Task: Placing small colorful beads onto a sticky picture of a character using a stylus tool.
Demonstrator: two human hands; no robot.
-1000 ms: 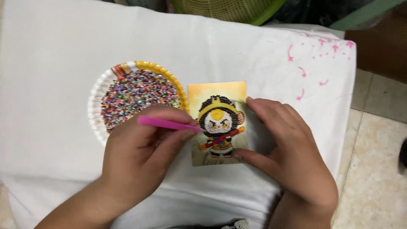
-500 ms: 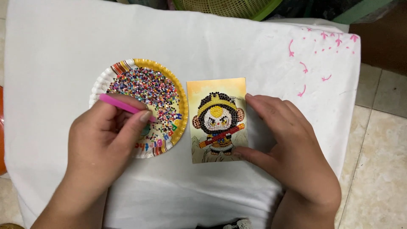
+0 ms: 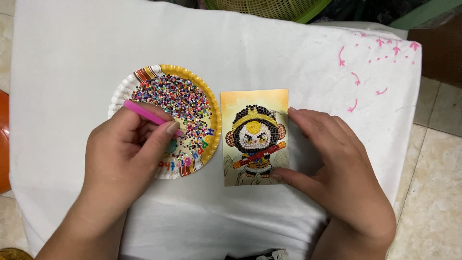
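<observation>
My left hand grips a pink pen-like stylus, its tip down among the many small coloured beads piled on a paper plate with a yellow rim. Right of the plate lies a small picture card showing a cartoon monkey with a red staff, partly covered in beads. My right hand rests on the card's right edge, fingers at its top corner and thumb at its lower right, pinning it to the white cloth.
The white cloth covers a small table, with pink blossom print at its right end. A green woven basket stands beyond the far edge. Tiled floor shows at the right, and something orange at the left edge.
My left hand has carried the pink stylus leftward from the card to the bead plate, where its tip now sits among the beads. My right hand has stayed on the card.
</observation>
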